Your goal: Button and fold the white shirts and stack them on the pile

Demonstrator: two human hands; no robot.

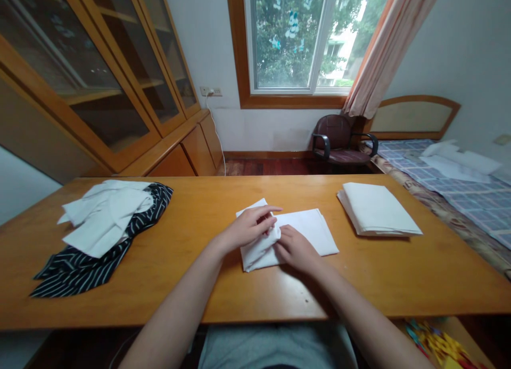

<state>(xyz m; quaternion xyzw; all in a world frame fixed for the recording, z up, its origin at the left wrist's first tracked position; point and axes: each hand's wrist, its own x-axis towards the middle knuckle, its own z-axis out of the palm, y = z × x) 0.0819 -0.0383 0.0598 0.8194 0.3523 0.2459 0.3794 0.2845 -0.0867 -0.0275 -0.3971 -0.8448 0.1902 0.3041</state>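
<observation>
Apparently mid-fold behind the counter's [191,300] front edge: my right grip [297,247] clamps the cloth [313,228], left grip [250,226] can't tell; next calls for smoothing flat.

both bare forearms reach forward and converge. the left hand [252,225] arches palm down, one finger extended, another bent beneath it. the right hand [297,247], just beside and slightly lower, curls its fingers inward.

Lit by daylight thru window [320,41] (trees [275,57] outside) w/ pink curtain [393,49]; white wall [267,129], glass-door cabinet [123,76] at lt., maroon chair [337,134] & bed [463,204] at rt., reddish floor [271,167].
</observation>
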